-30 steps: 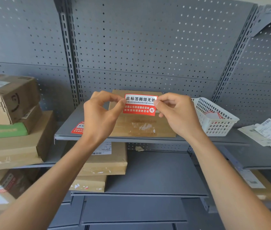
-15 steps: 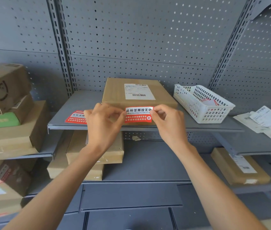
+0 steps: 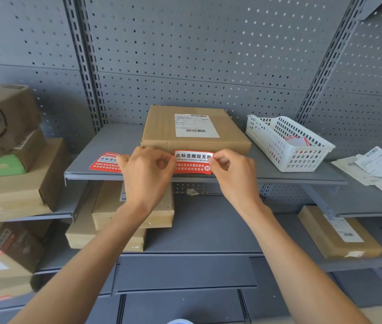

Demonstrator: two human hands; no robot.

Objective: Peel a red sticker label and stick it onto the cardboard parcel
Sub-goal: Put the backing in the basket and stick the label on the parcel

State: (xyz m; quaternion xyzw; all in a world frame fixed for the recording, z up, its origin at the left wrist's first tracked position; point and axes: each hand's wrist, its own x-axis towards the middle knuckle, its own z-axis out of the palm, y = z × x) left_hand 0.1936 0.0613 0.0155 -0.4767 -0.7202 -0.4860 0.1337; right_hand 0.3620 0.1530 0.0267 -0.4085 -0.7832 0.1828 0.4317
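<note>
fingers of the left hand pinched shut on the left end of a red rectangular sticker label with white print; fingers of the right hand pinched on its right end. label stretched flat between both, at the front edge of a flat brown cardboard parcel just behind, on a grey metal shelf. stack of red sticker sheets left of the fingers; white plastic lattice basket to the right.

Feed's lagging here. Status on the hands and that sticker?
Left hand and right hand pinch red sticker label by its ends. Held before cardboard parcel front edge, not yet stuck. Nothing in the way.
</note>
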